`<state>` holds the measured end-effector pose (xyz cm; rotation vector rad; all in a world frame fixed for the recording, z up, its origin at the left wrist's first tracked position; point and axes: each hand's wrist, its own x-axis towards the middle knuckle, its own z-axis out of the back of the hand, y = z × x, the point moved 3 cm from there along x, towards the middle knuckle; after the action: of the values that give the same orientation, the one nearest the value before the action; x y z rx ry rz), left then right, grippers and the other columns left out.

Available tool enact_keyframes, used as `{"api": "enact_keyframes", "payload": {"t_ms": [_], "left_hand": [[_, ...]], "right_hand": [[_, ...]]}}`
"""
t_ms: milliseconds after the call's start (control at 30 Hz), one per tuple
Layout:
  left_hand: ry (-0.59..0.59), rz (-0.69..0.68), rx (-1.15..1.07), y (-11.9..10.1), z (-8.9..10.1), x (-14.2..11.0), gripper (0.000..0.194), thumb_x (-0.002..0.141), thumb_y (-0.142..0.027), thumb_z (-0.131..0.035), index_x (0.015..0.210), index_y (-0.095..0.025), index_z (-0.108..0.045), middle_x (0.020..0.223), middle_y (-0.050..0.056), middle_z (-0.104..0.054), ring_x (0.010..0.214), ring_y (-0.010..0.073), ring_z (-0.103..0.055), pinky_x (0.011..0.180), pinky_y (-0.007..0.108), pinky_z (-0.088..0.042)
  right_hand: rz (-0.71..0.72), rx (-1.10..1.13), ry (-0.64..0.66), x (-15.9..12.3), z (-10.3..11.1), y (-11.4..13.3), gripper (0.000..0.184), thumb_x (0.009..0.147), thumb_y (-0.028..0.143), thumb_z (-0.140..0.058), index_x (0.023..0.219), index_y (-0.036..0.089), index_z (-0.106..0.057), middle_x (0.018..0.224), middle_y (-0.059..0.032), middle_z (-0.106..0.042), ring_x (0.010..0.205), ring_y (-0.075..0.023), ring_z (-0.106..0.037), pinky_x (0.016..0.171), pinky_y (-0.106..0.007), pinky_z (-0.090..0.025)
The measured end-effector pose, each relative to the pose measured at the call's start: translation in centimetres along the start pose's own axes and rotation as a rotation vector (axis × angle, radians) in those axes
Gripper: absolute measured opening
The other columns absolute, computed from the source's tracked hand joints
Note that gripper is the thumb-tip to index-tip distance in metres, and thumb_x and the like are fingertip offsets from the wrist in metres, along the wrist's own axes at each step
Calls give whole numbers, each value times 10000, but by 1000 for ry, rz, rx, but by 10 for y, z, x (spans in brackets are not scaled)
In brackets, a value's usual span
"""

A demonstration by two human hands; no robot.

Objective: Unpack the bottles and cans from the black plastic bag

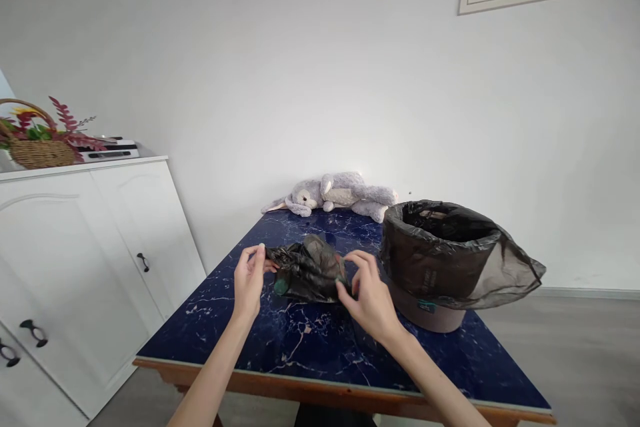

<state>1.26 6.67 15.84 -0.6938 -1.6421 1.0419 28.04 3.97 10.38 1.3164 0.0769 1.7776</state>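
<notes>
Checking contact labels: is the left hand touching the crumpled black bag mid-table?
Touching: the head view shows the left hand pinching the crumpled black bag between thumb and fingers.

home rm, w/ plush bunny [340, 193], wht cabinets [65, 280], flower basket [43, 150].

The tabletop [305, 347] is dark blue with white veining.

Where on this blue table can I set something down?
Bare tabletop shows at the near-left corner and between the forearms, nearer than the black bag. It's crowded mid-table, with left hand and right hand at the bag, around the lined bin, and under the plush toy.
</notes>
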Motion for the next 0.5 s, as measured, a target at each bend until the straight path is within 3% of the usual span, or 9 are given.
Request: {"api": "enact_keyframes", "payload": {"t_ms": [67,167,233,300,433,500], "left_hand": [[37,13,-41,2,-4,-3,461,839,-658,-771,961,-234,-635,691,-24,-626,659,163,-645,659,271,-536],[25,52,-104,8,-2,-1,485,796,-663,-805,939,-232,-634,756,-14,-644,710,157,-640,698,268,-545],[-4,72,-127,13,5,4,527,751,-679,-828,934,-224,-636,822,2,-666,758,162,-650,727,275,-552],[-42,83,-128,20,15,10,554,723,-687,-841,939,-217,-641,869,13,-675,796,167,-657,750,282,-556],[-179,117,-88,37,37,20,585,717,-718,-820,946,-214,-630,871,16,-659,799,172,-654,743,294,-551],[-217,145,-62,44,41,23,589,726,-727,-807,938,-209,-625,867,27,-653,798,182,-663,747,310,-555]], "right_hand": [[96,-26,117,6,-8,14,382,998,340,-593,1371,272,-543,1306,-110,-634,645,-157,-636,509,-280,-420],[136,-41,175,11,-18,23,115,1023,269,-563,1078,273,-664,953,-31,-727,707,-191,-692,553,-264,-409],[109,-15,154,9,-20,21,148,1047,283,-544,953,261,-656,850,-17,-724,708,-191,-701,581,-263,-423],[29,51,89,3,-18,14,177,1059,343,-541,957,254,-655,848,-27,-733,699,-190,-699,601,-268,-450],[-263,236,-116,-13,-11,-7,269,1061,458,-529,952,239,-641,750,-37,-710,639,-206,-676,605,-297,-506],[-326,287,-165,-21,-9,-9,290,1068,481,-504,971,236,-624,715,-36,-685,606,-210,-653,580,-310,-514]]}}
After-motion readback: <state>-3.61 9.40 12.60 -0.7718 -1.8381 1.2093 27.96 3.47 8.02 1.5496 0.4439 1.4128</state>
